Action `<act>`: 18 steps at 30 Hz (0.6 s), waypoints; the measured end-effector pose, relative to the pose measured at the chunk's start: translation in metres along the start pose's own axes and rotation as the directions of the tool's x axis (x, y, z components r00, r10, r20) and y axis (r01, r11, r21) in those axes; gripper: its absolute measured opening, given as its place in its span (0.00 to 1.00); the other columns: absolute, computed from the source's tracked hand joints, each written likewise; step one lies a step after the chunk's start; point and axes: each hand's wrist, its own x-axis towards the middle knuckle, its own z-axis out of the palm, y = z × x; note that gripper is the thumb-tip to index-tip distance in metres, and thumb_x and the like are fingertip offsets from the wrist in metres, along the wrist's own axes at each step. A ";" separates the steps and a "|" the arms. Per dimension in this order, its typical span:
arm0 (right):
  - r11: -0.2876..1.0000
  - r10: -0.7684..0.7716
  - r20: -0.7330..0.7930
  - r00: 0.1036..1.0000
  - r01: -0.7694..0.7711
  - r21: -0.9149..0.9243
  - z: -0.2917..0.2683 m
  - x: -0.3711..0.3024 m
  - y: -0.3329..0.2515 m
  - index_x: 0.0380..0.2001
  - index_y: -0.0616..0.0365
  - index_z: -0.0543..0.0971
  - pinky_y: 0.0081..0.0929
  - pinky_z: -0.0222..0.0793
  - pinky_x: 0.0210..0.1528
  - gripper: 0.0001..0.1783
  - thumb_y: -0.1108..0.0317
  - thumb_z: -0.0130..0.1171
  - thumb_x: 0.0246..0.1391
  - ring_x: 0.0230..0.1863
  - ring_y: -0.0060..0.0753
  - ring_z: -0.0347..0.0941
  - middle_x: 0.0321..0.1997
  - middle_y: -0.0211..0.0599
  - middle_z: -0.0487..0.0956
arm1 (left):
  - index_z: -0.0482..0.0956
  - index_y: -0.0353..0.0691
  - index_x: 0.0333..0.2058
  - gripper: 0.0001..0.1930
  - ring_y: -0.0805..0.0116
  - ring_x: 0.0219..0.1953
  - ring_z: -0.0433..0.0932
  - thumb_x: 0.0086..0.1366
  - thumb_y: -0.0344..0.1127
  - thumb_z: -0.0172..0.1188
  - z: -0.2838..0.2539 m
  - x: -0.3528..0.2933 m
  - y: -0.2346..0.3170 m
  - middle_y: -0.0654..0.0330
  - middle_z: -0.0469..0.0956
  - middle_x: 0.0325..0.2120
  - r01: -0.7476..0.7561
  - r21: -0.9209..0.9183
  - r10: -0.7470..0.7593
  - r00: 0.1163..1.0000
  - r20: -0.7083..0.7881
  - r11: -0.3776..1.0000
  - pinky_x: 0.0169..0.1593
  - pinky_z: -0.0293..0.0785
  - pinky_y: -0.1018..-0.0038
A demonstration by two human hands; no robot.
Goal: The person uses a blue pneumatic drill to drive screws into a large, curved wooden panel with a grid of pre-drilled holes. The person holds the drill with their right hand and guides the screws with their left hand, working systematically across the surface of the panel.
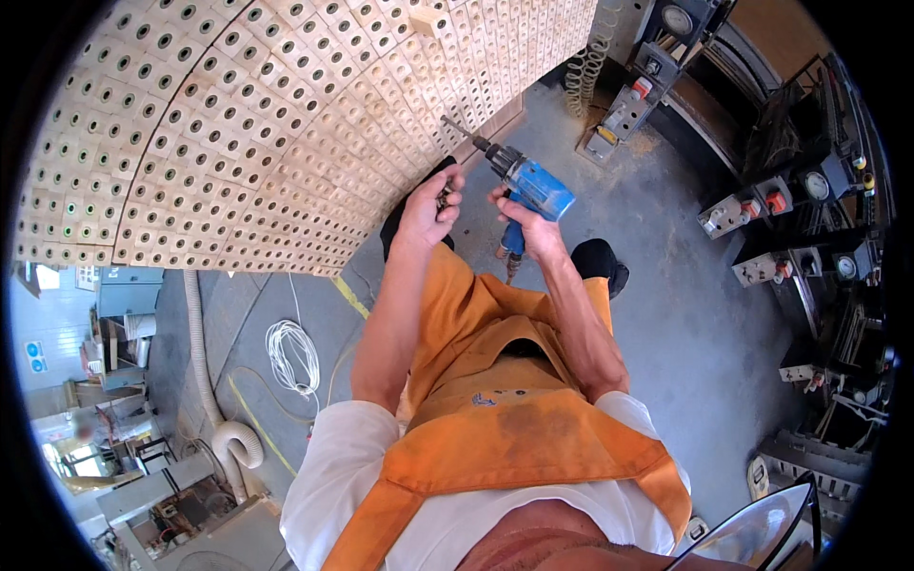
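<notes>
My right hand (529, 226) is wrapped round the grip of a blue power drill (541, 187), with an air-hose style fitting (514, 238) below the handle. A long bit (459, 127) in its dark chuck points up and left at a tall stack of pale wooden blocks (324, 143). The bit's tip is near the stack's lower right; whether it touches cannot be made out. My left hand (431, 206) is curled, palm up, around several small metal pieces (444, 197). Rows of round holes cover the stack; many at the left have dark metal rings, while several in the middle are bare wood.
A loose wooden block (430, 21) lies at the stack's top. Machines with gauges and switch boxes (728, 215) line the right side. A coiled air hose (583, 81) hangs at the back. White cable (292, 354) and a ribbed duct (197, 343) lie on the floor at left.
</notes>
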 end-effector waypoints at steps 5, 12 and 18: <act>0.995 0.000 -0.012 1.000 0.002 0.102 -0.004 -0.007 0.001 0.43 0.57 0.76 0.24 0.69 0.41 0.14 0.72 0.61 0.52 0.45 0.30 0.76 0.42 0.32 0.79 | 0.71 0.35 0.46 0.11 0.76 0.24 0.68 0.70 0.34 0.46 0.009 0.005 0.015 0.61 0.73 0.31 -0.119 0.156 0.132 0.988 -0.080 0.981 0.17 0.58 0.86; 0.984 0.088 0.166 0.982 -0.112 0.140 -0.032 -0.030 -0.002 0.44 0.59 0.75 0.24 0.70 0.39 0.16 0.72 0.62 0.50 0.47 0.31 0.75 0.43 0.36 0.78 | 0.72 0.38 0.39 0.12 0.80 0.22 0.63 0.71 0.41 0.49 0.020 0.016 0.033 0.66 0.67 0.26 -0.173 0.140 0.176 0.984 -0.008 0.975 0.16 0.56 0.88; 0.984 0.093 0.141 0.986 -0.113 0.138 -0.037 -0.033 0.004 0.45 0.59 0.75 0.24 0.70 0.38 0.17 0.73 0.62 0.50 0.45 0.30 0.76 0.43 0.36 0.79 | 0.73 0.36 0.38 0.13 0.80 0.22 0.65 0.70 0.42 0.52 0.022 0.013 0.034 0.66 0.68 0.24 -0.145 0.325 0.154 0.988 -0.002 0.935 0.17 0.57 0.88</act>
